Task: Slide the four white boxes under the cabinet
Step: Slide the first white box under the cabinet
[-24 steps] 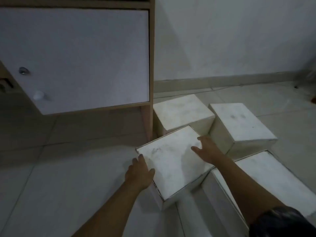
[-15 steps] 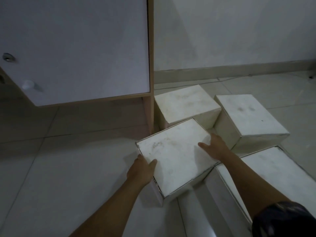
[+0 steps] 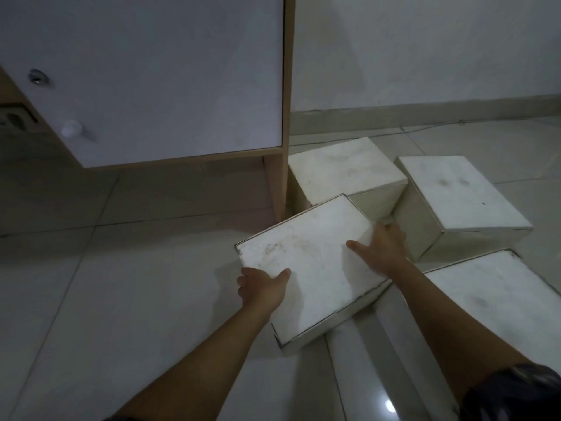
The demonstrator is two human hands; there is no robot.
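Head view shows both hands on the nearest white box (image 3: 306, 265), which sits on the floor (image 3: 91, 299) just in front of the cabinet's (image 3: 151, 71) right leg (image 3: 277, 183). The left hand (image 3: 262, 288) cups the box's near-left edge, thumb on the lid and fingers wrapped down the side; the right hand (image 3: 379, 250) presses on its far-right corner, fingers curled over the edge. Since the earlier frames the grip has shifted: the right hand has slid from the lid's top out to the corner, and the left thumb has moved onto the lid. The box itself has barely travelled and sits skewed, one corner pointing at the leg. That suggests the hold is now set for a push leftward into the open gap under the cabinet, with none of the four stowed yet. The second box (image 3: 346, 168) rests beside the leg, the third box (image 3: 458, 192) to its right, the fourth box (image 3: 485, 296) near the right forearm.
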